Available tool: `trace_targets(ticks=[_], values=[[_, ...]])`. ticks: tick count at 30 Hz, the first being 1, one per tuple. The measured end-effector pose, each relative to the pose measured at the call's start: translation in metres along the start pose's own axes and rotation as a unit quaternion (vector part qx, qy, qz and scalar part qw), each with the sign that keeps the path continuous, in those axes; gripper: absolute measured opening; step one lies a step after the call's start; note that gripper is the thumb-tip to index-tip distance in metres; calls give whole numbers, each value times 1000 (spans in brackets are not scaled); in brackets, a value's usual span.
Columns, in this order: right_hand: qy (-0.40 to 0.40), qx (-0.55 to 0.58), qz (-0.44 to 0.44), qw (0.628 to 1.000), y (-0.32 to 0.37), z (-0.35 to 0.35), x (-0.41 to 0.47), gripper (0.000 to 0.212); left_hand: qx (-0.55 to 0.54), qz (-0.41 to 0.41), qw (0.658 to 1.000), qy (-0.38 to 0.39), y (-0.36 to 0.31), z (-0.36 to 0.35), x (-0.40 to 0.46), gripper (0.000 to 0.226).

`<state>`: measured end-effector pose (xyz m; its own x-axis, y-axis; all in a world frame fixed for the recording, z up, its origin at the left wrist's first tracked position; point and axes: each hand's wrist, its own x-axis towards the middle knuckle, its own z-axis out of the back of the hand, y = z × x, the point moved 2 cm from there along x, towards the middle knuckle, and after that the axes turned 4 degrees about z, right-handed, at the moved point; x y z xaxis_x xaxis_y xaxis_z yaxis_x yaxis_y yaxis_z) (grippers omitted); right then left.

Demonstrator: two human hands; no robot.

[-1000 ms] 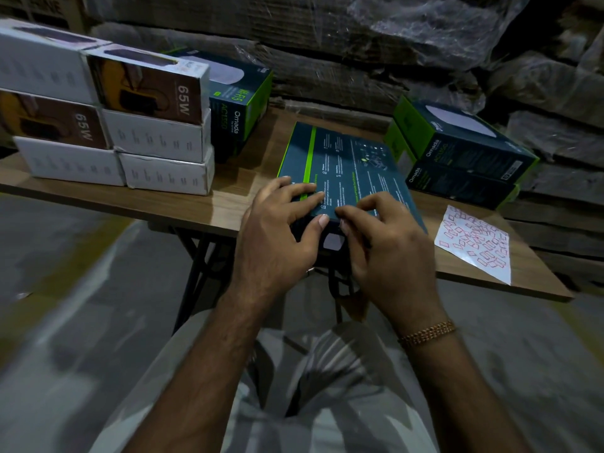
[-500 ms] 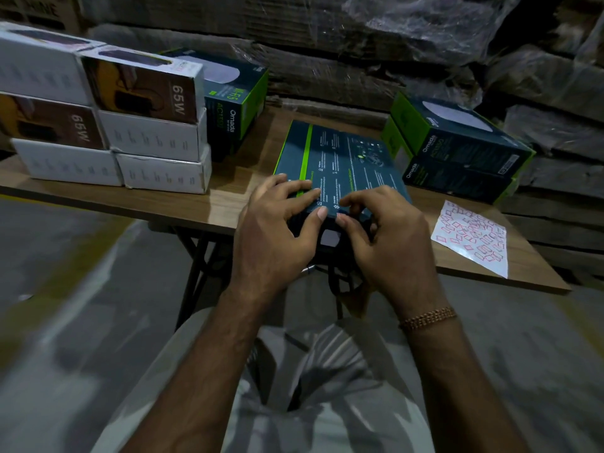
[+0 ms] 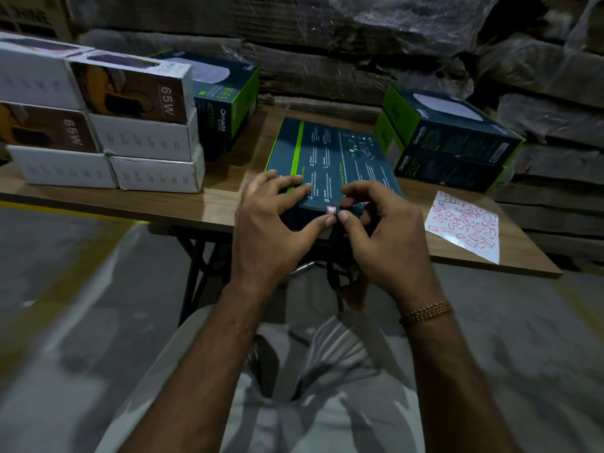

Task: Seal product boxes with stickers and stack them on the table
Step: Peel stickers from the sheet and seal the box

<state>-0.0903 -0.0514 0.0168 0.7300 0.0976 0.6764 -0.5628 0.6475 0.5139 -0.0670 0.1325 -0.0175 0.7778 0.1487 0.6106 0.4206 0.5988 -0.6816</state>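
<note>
Now my left hand (image 3: 271,230) holds the near edge of the dark box (image 3: 330,165) lying flat on the tabletop (image 3: 222,197), thumb pressing a small pink sticker (image 3: 331,209) | right hand (image 3: 389,237) pinches beside it, fingers curled | sticker sheet (image 3: 464,227) lies right | white boxes (image 3: 108,125) stacked left.

A flat dark-teal cardboard product box (image 3: 330,158) is laid at the near edge of the wooden folding table (image 3: 222,197), overhanging it slightly. On its near edge a small pink sticker (image 3: 331,209) is placed, between the thumb tips of the left hand (image 3: 271,230) and right hand (image 3: 385,233). To the right, a white sticker sheet (image 3: 464,227) is laid flat. Behind that, two dark-teal boxes (image 3: 451,142) are stacked. At far left, white cardboard boxes (image 3: 98,125) are stacked, apparently three high, with another dark-teal box (image 3: 225,103) just behind them.
</note>
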Motion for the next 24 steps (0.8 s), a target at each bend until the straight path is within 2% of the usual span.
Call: trace_targets(ticks=[6, 10, 17, 24], values=[[-37, -36, -4, 999, 3, -9, 1, 27, 3, -16, 999, 47, 7, 8, 4, 55], [-20, -52, 10, 998, 4, -8, -1, 33, -27, -2, 999, 26, 4, 6, 4, 47], [-31, -34, 5, 999, 7, -6, 0, 20, 3, 6, 1000, -9, 0, -2, 4, 55], [-13, -25, -2, 1000, 6, -3, -1, 25, 13, -26, 999, 30, 4, 5, 3, 55]])
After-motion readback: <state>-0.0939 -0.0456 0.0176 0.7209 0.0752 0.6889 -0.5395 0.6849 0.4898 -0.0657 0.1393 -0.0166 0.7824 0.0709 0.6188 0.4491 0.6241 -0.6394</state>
